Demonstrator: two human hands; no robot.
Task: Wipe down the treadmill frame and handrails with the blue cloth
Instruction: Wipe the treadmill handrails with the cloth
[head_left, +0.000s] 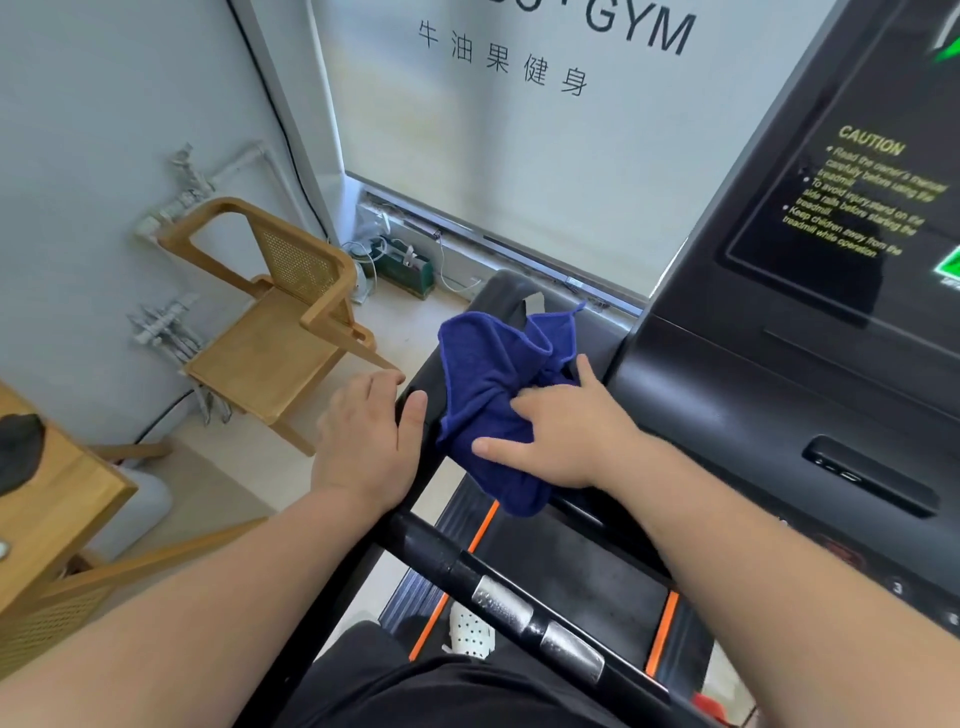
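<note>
A crumpled blue cloth (493, 379) lies over the black left handrail (415, 467) of the treadmill, where the rail meets the console (779, 389). My right hand (561, 431) presses on the cloth with its fingers spread and fairly straight. My left hand (369, 436) rests on the outer side of the same handrail, just left of the cloth, its thumb laid over the rail's top. A black crossbar with silver pulse grips (535, 623) runs in front of my body. Below it lies the running belt with orange edge stripes (571, 571).
A wooden armchair with a cane back (280, 322) stands left of the treadmill by the grey wall. A wooden table (52, 499) sits at the far left. Cables and a green box (405, 265) lie on the floor under the window blind.
</note>
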